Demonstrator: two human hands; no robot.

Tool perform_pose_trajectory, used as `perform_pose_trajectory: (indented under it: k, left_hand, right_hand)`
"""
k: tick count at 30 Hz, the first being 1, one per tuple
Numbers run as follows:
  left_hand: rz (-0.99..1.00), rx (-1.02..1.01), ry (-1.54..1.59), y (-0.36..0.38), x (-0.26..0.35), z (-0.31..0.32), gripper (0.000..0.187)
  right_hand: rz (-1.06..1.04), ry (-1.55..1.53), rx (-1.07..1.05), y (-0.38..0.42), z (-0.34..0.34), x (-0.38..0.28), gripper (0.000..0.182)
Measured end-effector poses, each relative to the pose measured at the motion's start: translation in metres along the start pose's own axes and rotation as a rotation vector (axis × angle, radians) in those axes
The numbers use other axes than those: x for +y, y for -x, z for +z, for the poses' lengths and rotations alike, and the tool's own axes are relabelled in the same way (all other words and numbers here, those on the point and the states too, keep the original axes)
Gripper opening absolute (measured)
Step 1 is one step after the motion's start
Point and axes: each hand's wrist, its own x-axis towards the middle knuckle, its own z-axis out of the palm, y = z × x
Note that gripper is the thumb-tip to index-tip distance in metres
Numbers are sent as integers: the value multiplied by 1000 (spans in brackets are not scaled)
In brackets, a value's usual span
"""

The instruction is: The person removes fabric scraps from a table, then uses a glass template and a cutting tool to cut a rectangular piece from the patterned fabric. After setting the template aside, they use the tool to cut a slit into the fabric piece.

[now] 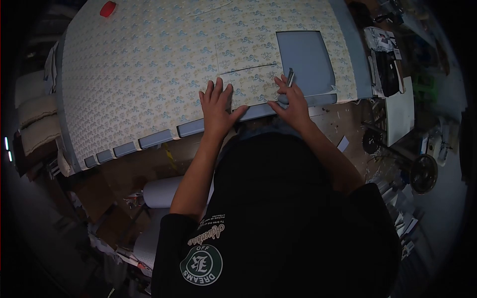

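Note:
A patterned sheet (149, 59), cream with small blue and tan motifs, covers a large grey-blue table. My left hand (217, 107) lies on it with fingers spread, near the front edge. In my right hand (294, 108) is what looks like a utility knife (290, 79), its metal end pointing up and away from me. Thin cut lines run in the sheet between and beyond my hands, outlining a piece. Right of them, a rectangular opening (308, 57) bares the grey surface. My right palm hides part of the knife.
A red round object (108, 8) sits on the sheet at far left. Strips of grey (191, 127) show through gaps along the front edge. Stacked bundles stand left, a dark bag (385, 69) right. Below are a white roll (161, 192) and a black wheel (424, 174).

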Motion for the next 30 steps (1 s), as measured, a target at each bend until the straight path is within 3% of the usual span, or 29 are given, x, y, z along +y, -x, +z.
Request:
perform_pose_trajectory:
  k: [30]
  left_hand:
    - [2, -19, 20, 1, -2, 0, 75]
  right_hand:
    - [-24, 15, 11, 0, 0, 1, 40]
